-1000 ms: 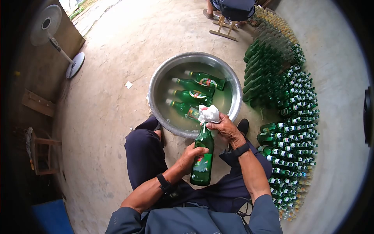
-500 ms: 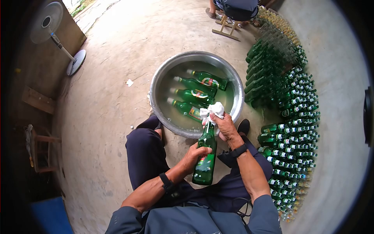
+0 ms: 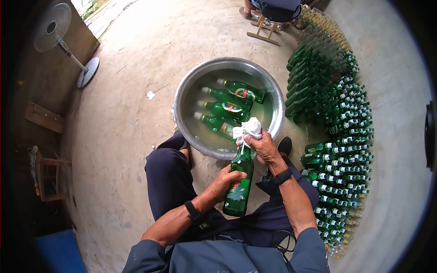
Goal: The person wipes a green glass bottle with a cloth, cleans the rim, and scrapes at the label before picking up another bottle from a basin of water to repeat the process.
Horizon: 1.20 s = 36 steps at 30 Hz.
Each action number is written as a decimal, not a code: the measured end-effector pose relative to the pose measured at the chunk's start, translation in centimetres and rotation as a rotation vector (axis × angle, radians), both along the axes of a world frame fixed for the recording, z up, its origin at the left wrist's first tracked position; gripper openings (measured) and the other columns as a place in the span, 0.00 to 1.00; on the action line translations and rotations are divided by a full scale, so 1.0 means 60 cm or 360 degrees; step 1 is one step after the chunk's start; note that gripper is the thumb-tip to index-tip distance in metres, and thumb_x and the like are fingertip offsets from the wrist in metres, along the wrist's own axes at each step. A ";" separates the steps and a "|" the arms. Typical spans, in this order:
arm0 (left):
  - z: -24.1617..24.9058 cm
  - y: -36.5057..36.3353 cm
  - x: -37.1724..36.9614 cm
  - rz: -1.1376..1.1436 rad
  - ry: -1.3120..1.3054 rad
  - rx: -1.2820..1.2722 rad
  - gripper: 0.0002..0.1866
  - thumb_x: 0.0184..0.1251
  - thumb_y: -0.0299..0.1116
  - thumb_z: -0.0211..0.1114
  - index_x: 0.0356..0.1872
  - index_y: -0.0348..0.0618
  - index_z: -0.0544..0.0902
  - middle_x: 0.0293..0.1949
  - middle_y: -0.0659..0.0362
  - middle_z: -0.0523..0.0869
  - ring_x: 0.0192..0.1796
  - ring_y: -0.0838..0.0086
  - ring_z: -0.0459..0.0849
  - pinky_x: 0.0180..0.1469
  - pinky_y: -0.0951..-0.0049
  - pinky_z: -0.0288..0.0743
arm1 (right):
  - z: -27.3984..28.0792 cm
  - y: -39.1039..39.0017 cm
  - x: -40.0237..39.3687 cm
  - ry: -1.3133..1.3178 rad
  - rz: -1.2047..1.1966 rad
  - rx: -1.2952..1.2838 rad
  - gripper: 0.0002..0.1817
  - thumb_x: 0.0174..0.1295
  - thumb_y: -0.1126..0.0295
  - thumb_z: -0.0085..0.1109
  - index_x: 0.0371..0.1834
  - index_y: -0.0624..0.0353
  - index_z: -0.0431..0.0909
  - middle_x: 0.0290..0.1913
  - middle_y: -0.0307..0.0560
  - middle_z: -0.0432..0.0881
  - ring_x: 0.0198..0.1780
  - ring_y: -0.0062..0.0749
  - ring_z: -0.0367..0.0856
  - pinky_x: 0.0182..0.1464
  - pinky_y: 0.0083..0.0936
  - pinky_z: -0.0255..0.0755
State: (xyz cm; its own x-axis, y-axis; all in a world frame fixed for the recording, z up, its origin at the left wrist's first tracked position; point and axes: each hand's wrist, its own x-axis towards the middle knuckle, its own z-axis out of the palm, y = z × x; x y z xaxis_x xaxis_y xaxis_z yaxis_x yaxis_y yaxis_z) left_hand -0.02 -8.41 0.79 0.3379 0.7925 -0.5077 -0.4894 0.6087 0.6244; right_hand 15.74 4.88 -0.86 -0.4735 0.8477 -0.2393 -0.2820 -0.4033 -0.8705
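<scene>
A green glass bottle [image 3: 237, 196] is held over my lap, its neck pointing away from me toward the basin. My left hand [image 3: 226, 181] is closed round the bottle's body, thumb across the front beside a partly worn label. With my right hand [image 3: 264, 148] I grip a white cloth [image 3: 248, 129] that is wrapped about the bottle's neck and mouth. Just beyond, a round metal basin [image 3: 185, 132] holds cloudy water with several green bottles [image 3: 229, 109] lying in it, their labels showing. The bottle's mouth is hidden under the cloth.
Rows of green bottles [image 3: 343, 150] lie stacked along the wall at right. Another person [image 3: 273, 9] sits on a wooden-legged stool [image 3: 264, 34] at the back. A standing fan [image 3: 75, 57] is at far left, with a wooden stool [image 3: 50, 175] nearer me.
Both hands keep the same hold on the bottle and cloth, with only a very slight shift. The whole view has moved a little; the bottles in the basin lie as before.
</scene>
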 end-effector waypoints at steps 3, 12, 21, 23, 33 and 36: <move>-0.002 0.001 0.004 0.0005 0.0001 -0.0014 0.22 0.62 0.41 0.69 0.51 0.39 0.77 0.36 0.59 0.82 0.34 0.75 0.82 0.39 0.71 0.78 | -0.017 0.007 -0.006 -0.0110 -0.0090 -0.0006 0.17 0.69 0.76 0.64 0.59 0.66 0.76 0.45 0.50 0.87 0.40 0.35 0.89 0.45 0.33 0.86; -0.001 0.006 0.001 0.0012 -0.0034 -0.0025 0.21 0.62 0.42 0.68 0.50 0.39 0.77 0.36 0.60 0.82 0.34 0.76 0.82 0.38 0.72 0.79 | 0.015 0.000 0.012 -0.0009 0.0074 -0.0127 0.22 0.67 0.73 0.68 0.62 0.65 0.74 0.46 0.50 0.87 0.45 0.36 0.89 0.50 0.35 0.85; -0.012 -0.001 0.005 0.0017 0.0082 0.0032 0.22 0.62 0.41 0.68 0.52 0.38 0.77 0.36 0.59 0.82 0.34 0.75 0.83 0.39 0.71 0.79 | -0.001 -0.005 -0.008 -0.0090 0.0046 0.0019 0.20 0.67 0.78 0.65 0.61 0.65 0.74 0.48 0.46 0.86 0.45 0.31 0.87 0.51 0.30 0.83; -0.012 -0.001 0.009 0.0028 0.0132 0.0071 0.22 0.62 0.41 0.68 0.53 0.38 0.77 0.37 0.59 0.83 0.34 0.75 0.83 0.39 0.71 0.80 | -0.005 -0.002 -0.014 -0.0123 0.0000 0.0023 0.18 0.68 0.78 0.63 0.60 0.66 0.75 0.46 0.47 0.86 0.42 0.30 0.87 0.48 0.29 0.84; -0.021 -0.001 0.022 0.0101 0.0037 0.0008 0.25 0.62 0.40 0.72 0.55 0.39 0.75 0.41 0.58 0.81 0.39 0.73 0.83 0.42 0.70 0.80 | -0.015 0.007 -0.013 -0.0325 -0.0116 -0.0092 0.13 0.74 0.67 0.62 0.53 0.65 0.78 0.37 0.50 0.87 0.33 0.33 0.89 0.36 0.31 0.86; -0.025 -0.001 0.021 0.0095 0.0023 0.0003 0.24 0.62 0.40 0.70 0.55 0.40 0.75 0.39 0.58 0.82 0.37 0.73 0.84 0.40 0.70 0.81 | 0.007 0.007 -0.002 -0.0189 0.0001 -0.0202 0.15 0.73 0.68 0.63 0.56 0.66 0.77 0.42 0.51 0.87 0.39 0.35 0.89 0.42 0.33 0.86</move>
